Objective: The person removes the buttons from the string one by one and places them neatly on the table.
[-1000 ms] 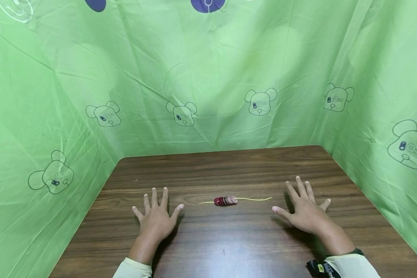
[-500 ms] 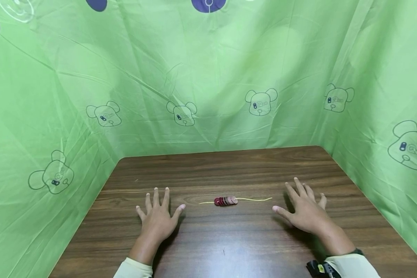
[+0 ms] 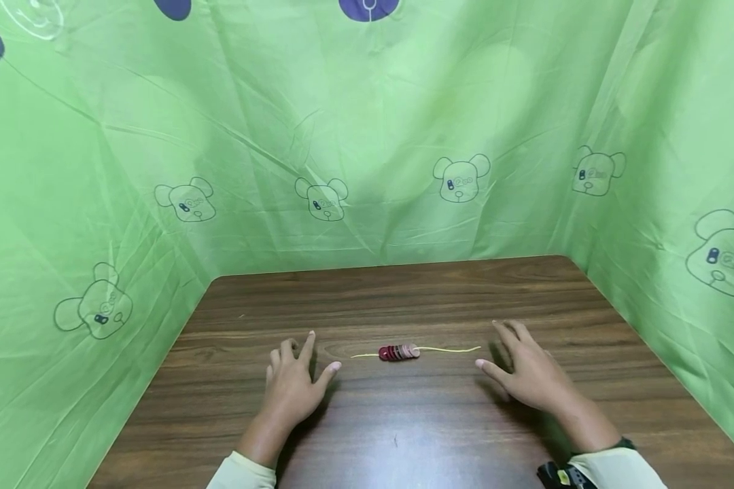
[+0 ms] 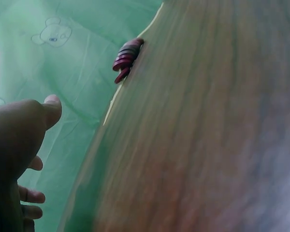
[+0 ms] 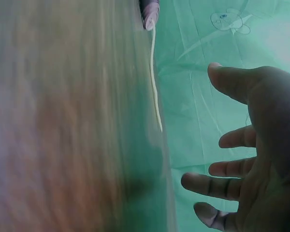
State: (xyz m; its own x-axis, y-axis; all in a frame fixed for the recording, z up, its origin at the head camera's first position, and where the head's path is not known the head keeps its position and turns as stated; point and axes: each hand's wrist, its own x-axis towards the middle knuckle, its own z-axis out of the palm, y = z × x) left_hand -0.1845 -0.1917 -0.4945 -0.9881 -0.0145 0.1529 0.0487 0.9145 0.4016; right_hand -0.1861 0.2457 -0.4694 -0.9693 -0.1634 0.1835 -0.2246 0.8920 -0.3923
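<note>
A row of round, flat discs [image 3: 399, 352], dark red through brown to pale pink, lies threaded on a yellow string [image 3: 449, 350] in the middle of the table. The string's short end points left and its longer end right. My left hand [image 3: 292, 390] is left of the short end, thumb and index finger spread, holding nothing. Just beyond the long end is my right hand [image 3: 533, 377], its fingers loosely bent and nothing in them. In the left wrist view the dark red discs [image 4: 127, 55] show ahead of the thumb; the right wrist view catches the pale pink end [image 5: 150, 14].
The dark wood-grain table [image 3: 367, 299] reaches back to a green curtain [image 3: 379, 136] printed with bear heads, which encloses the back and both sides. A black band with a small device [image 3: 565, 475] is on the right wrist.
My left hand has moved right towards the string's short end, and its fingers have bent from spread straight. My right hand's fingers have drawn together and bent, with a slight shift left.
</note>
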